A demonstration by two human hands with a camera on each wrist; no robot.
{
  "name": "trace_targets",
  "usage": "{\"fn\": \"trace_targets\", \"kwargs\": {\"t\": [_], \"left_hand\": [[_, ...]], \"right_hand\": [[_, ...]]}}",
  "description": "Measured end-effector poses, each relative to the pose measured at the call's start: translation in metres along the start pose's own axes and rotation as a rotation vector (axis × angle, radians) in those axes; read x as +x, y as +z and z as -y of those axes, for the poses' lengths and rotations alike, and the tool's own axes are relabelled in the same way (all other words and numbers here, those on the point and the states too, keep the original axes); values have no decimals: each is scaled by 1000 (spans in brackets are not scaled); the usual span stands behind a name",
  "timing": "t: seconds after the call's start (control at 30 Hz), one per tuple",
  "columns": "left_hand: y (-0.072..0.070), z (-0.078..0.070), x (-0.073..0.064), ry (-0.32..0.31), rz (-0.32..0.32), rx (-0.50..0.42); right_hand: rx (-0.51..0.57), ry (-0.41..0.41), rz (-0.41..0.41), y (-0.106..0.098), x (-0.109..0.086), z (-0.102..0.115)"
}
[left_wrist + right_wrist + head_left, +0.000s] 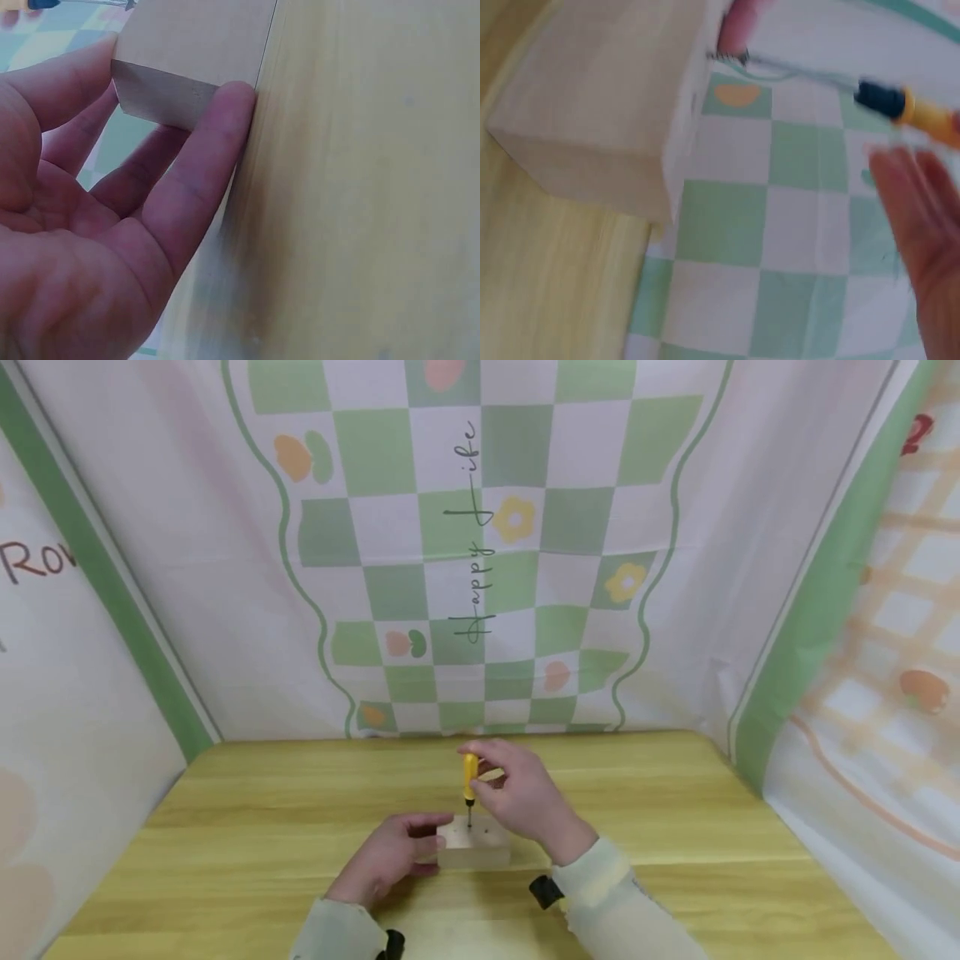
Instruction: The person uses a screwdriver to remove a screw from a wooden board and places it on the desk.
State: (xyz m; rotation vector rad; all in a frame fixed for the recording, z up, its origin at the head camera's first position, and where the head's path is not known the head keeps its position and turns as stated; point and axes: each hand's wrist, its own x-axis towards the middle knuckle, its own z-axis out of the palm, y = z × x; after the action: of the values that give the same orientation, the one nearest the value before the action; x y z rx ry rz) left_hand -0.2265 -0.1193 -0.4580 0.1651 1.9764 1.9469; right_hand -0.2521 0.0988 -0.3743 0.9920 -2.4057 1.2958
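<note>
A pale wooden block [474,857] lies on the table, with small dark spots on its top face. My left hand [397,853] grips the block's left end; in the left wrist view, the fingers and thumb of this hand [112,217] press against the block [199,41]. Above the block, my right hand [521,789] holds a yellow-handled screwdriver [470,777] upright by its handle. The right wrist view shows a screw [727,56] standing out of the block, with the screwdriver's shaft [802,73] in line and its tip at the screw head.
The wooden table [262,827] extends around both hands. A green-and-white checkered cloth [517,452] hangs behind its far edge, and patterned cloths hang at both sides. Black straps [545,891] show at the wrists.
</note>
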Motion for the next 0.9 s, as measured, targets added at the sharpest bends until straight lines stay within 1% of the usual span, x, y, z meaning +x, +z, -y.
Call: {"fn": "trace_targets", "kwargs": {"t": [0.13,0.2,0.27,0.4,0.53,0.6,0.67,0.73,0.9], "left_hand": [[-2,1,-1,6,7,-4],[-3,1,-1,6,13,-8],[-4,1,-1,10,19,-11],[-4,2,-2,16,21,-11],[-4,1,-1,8,8,-1],[-3,1,-1,4,1,10],[-2,0,0,1,-5,18],[-1,0,0,-2,-9,19],[0,-2,0,-12,-16,17]], "right_hand": [[-191,-71,-164,17,-5,14],[-275,-80,-231,24,-6,19],[-330,-75,-285,31,-6,24],[-365,-65,-348,38,-6,27],[-371,-76,-373,39,-5,26],[-370,-88,-363,36,-5,25],[-352,-105,-320,32,-4,24],[-315,-126,-252,26,-2,21],[-172,-167,-42,8,4,10]]}}
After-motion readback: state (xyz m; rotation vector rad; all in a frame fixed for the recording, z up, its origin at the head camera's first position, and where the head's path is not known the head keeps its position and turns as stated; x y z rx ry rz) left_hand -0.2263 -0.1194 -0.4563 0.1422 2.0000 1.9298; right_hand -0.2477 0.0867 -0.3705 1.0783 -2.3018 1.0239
